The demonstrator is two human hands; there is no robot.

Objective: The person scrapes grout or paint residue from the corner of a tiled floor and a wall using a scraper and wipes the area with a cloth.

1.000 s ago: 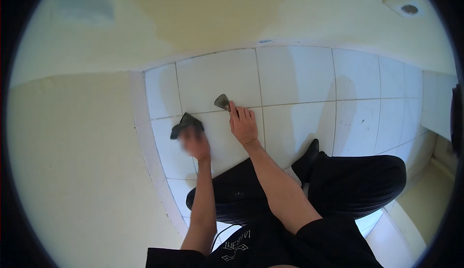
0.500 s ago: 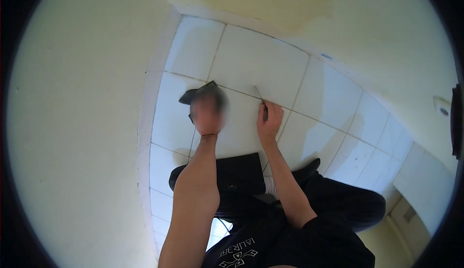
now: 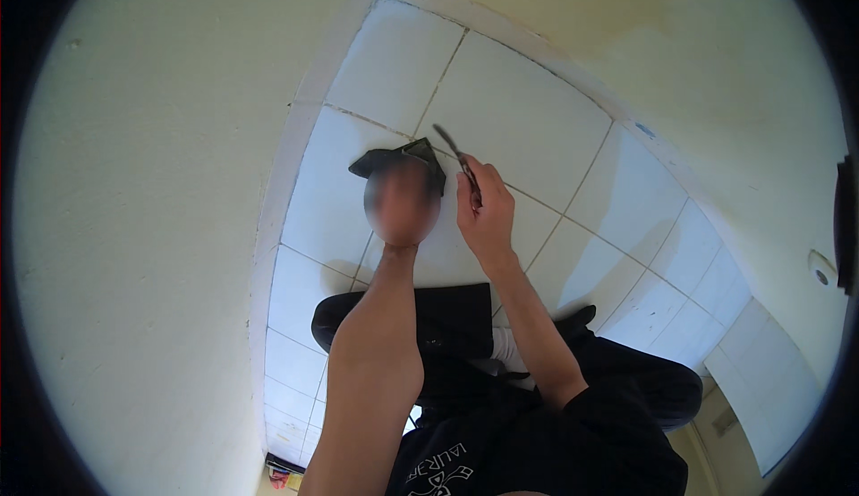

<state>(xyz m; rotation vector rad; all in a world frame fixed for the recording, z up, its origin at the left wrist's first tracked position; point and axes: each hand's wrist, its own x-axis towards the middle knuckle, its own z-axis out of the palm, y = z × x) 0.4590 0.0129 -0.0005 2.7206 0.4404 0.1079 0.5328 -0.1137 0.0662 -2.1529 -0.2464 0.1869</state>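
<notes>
Out over the tiled floor, my left hand [image 3: 403, 210] grips a dark, folded, flexible-looking piece [image 3: 419, 149] with pointed corners sticking out past the fingers. A blur covers most of that hand, so the exact grip and the kind of piece are unclear. Just right of it, my right hand [image 3: 489, 214] is closed round the dark handle of a slim knife [image 3: 450, 141]. The narrow grey blade points up and left, near the right edge of the dark piece; a small gap appears between them.
I sit with bent legs in black trousers [image 3: 635, 380] on white floor tiles [image 3: 510, 93]. Pale walls rise at the left [image 3: 161, 183] and far side. A small round fitting [image 3: 821, 269] is on the right wall. Something colourful [image 3: 284, 476] lies at the lower left.
My right hand has moved up and left with the knife, bringing the blade closer to the dark piece. More of the dark piece now shows above my left hand. The view has shifted slightly.
</notes>
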